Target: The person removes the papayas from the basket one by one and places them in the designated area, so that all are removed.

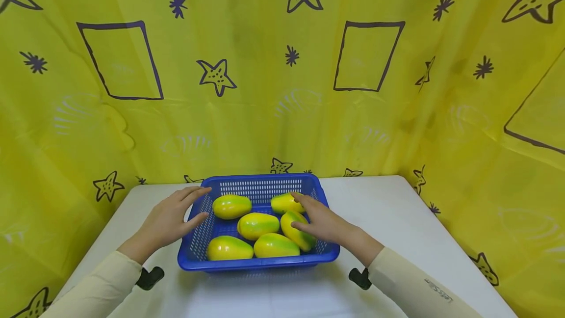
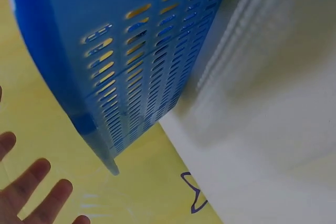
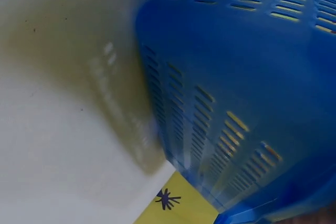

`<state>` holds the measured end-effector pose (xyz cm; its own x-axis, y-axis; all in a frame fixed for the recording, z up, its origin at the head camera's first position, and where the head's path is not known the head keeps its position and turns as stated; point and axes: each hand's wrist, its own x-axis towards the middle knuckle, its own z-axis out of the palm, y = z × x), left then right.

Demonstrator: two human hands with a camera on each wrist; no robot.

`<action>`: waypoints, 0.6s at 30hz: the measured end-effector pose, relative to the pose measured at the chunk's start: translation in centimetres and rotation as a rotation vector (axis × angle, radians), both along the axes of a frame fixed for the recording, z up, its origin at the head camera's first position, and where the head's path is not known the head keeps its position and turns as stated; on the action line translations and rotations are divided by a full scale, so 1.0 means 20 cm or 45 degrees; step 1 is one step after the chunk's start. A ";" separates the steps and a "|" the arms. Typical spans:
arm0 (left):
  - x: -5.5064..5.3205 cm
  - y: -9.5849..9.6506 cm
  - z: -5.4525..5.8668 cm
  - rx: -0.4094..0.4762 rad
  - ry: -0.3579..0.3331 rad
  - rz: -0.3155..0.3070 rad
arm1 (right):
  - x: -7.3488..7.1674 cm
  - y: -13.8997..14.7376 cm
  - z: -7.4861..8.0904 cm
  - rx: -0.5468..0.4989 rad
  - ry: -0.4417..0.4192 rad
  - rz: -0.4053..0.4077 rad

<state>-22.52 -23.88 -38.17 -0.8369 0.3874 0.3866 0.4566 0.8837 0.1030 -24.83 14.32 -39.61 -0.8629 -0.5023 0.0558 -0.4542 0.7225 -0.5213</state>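
A blue plastic basket [image 1: 260, 262] with slotted walls stands on the white table, several glossy yellow-green mangoes lying inside it. At its left rim is my left hand [image 1: 174, 215], its fingers extended and thumb apart, with nothing in its grasp. In the left wrist view its fingertips [image 2: 37, 169] show beside the basket's outer wall [image 2: 136, 61]. My right hand [image 1: 322, 220] reaches over the right rim, thumb and fingers apart. Its fingertips overlap the back right mango [image 1: 282, 203] and the tilted mango [image 1: 293, 234] in the head view. The right wrist view shows mostly the basket's outside [image 3: 236, 66].
The white table [image 1: 388, 239] extends on both sides of the basket. A yellow curtain [image 1: 256, 126] printed with stars and frames surrounds the table at the back and sides. Small black devices [image 1: 150, 278] are worn at both wrists.
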 end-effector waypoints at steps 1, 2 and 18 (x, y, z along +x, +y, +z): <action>0.00 0.00 0.00 0.013 -0.003 0.018 | 0.00 -0.01 0.00 -0.007 -0.002 -0.011; 0.00 0.00 0.00 0.031 -0.007 0.035 | -0.01 -0.01 0.00 -0.010 -0.008 -0.024; 0.00 -0.02 -0.03 0.208 -0.193 0.216 | 0.00 -0.07 -0.02 -0.122 -0.088 -0.115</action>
<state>-22.55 -24.33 -38.76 -0.9375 0.1796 0.2979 0.2720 0.9124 0.3059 -24.79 12.94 -39.96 -0.9078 -0.4176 0.0385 -0.3501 0.7043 -0.6176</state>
